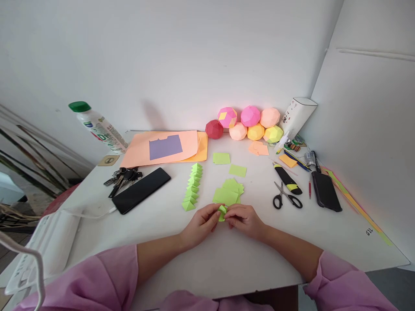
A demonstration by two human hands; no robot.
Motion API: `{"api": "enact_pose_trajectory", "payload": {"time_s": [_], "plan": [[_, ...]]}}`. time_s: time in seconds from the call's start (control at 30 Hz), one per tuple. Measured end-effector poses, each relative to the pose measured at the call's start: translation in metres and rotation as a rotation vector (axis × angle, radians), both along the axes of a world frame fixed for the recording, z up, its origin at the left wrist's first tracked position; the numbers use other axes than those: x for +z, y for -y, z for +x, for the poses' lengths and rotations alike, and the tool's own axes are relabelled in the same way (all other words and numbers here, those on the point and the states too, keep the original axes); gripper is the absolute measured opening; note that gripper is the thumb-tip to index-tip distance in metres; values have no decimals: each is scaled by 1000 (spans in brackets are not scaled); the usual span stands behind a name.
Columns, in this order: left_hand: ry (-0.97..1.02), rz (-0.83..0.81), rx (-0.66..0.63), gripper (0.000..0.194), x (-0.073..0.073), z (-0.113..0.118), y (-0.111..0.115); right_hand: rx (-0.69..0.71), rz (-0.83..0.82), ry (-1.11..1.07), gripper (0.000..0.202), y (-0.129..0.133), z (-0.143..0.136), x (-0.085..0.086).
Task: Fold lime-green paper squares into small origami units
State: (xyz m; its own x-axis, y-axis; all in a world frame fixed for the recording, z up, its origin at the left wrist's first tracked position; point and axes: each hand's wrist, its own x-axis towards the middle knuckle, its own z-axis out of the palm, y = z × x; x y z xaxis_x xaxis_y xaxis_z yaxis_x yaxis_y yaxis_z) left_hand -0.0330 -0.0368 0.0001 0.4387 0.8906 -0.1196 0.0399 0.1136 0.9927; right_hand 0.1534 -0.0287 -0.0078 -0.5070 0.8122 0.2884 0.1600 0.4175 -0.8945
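Between my two hands is a small folded piece of green paper [222,212], pinched from both sides. My left hand [203,220] has its fingertips closed on the paper's left edge. From the other side my right hand [244,219] grips it with thumb and fingers. Just beyond my fingers lies a loose pile of green paper pieces [228,194]. Farther back are two green paper stacks [221,158]. To the left, a row of folded green paper units [192,185] runs away from me, one tucked against another.
Scissors [285,198] and a utility knife [288,178] lie at right, near a black phone [326,191]. Colourful paper balls [250,116] line the wall. Orange paper sheets [139,151], keys [122,178], another phone [142,190] and a bottle [100,129] are at left.
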Motion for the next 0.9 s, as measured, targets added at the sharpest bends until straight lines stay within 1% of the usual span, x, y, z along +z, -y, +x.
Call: {"api": "enact_pose_trajectory", "payload": {"time_s": [0.13, 0.2, 0.33, 0.43, 0.53, 0.7, 0.8, 0.9], "plan": [[-12, 9, -8, 43, 1, 0, 1, -35, -46, -25, 15, 1, 0, -1], [-33, 23, -21, 44, 1, -1, 1, -52, -136, -41, 15, 1, -1, 2], [-58, 68, -72, 49, -2, -3, 2, -66, -364, -63, 17, -1, -1, 6], [-74, 112, -66, 50, -5, -3, 3, -70, -448, -76, 17, -2, 0, 5], [-75, 109, -43, 44, -5, -1, 3, -72, -483, -99, 19, -2, 0, 4], [6, 15, -26, 41, -4, -1, 2, -75, -528, -169, 25, -1, -1, 7], [24, -15, -15, 42, -4, -1, 2, -60, -488, -104, 25, -1, -2, 8], [30, -4, -13, 41, -4, -1, 2, -49, -381, 29, 11, -1, -3, 8]]}}
